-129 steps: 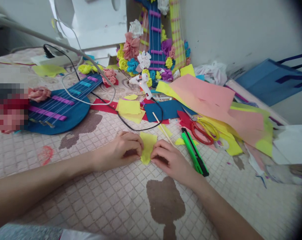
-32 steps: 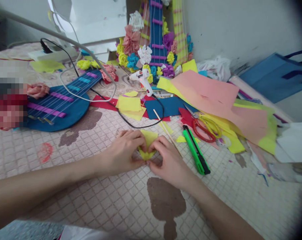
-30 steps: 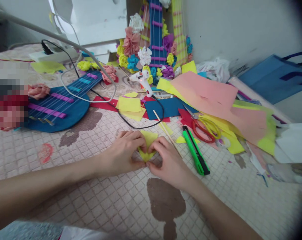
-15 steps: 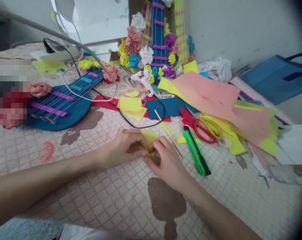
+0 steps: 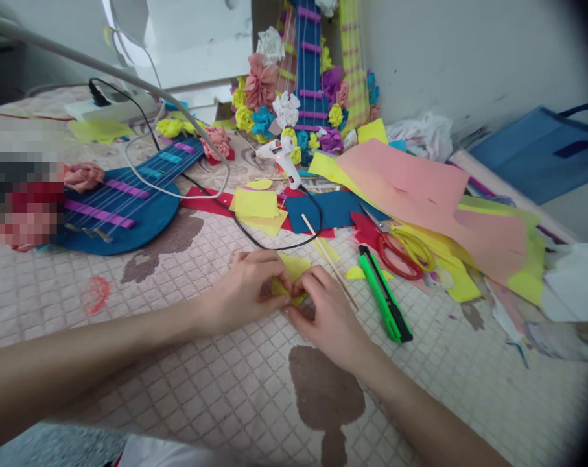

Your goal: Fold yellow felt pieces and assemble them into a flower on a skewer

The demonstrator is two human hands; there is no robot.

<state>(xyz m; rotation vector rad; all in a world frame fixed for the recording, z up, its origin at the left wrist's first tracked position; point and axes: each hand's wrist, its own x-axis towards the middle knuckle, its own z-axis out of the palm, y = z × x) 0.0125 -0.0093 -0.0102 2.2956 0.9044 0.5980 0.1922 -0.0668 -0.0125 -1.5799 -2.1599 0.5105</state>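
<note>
A small piece of yellow paper (image 5: 296,267) is pinched between my two hands over the patterned tablecloth. My left hand (image 5: 252,285) grips its left edge, thumb and fingers pressed together. From the right, my right hand (image 5: 323,311) pinches the same piece, its fingertips close to those of the left. The paper's lower part is bent and partly hidden by the fingers. Just beyond my right hand lies a thin wooden stick (image 5: 329,261). A green box cutter (image 5: 385,295) rests to the right, beside scissors (image 5: 405,250) with red and yellow handles.
A white glue gun (image 5: 284,161) stands behind, its black cord looping toward me. Yellow paper squares (image 5: 255,202) and pink sheets (image 5: 405,175) lie around. At left is a blue paper guitar (image 5: 128,207); paper flowers (image 5: 262,84) fill the back. A white cable (image 5: 177,104) arches overhead.
The view has shifted very slightly. Both hands keep their pinch on the yellow paper, with the fingertips moving a little at its lower edge.
</note>
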